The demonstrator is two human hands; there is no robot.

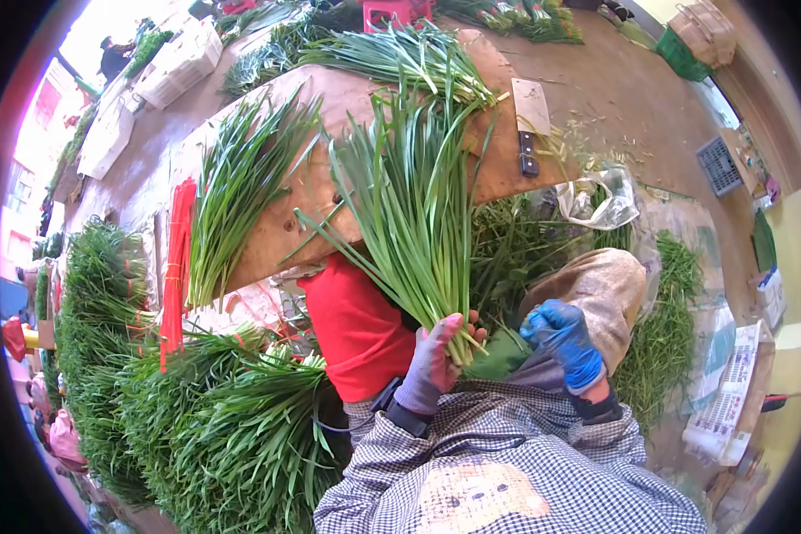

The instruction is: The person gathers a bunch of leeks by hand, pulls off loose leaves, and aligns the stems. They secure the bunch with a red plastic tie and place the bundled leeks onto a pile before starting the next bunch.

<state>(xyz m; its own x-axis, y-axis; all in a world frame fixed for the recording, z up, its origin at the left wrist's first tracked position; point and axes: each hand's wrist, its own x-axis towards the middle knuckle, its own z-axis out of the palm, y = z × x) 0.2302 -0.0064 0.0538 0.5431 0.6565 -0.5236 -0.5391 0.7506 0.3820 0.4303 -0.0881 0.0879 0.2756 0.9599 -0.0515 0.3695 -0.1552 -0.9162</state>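
Note:
My left hand (430, 367), in a greyish-purple glove, is wrapped round the lower stems of a bunch of garlic chives (409, 205). The leaves fan away from me over the wooden board (271, 227). My right hand (563, 343), in a blue glove, is closed above my right knee, apart from the bunch; whether anything is inside its fingers is hidden. On the board's right side lies a cleaver (530, 125) with a black handle. More loose chives (245, 191) rest on the board's left part, and another pile (409, 58) lies across its far end.
Red ties (177, 258) hang at the board's left edge. Tied chive bundles (231, 427) are heaped on my left. A clear plastic bag (601, 198) and scattered green trimmings (667, 329) lie to the right. White crates (182, 67) stand at the far left.

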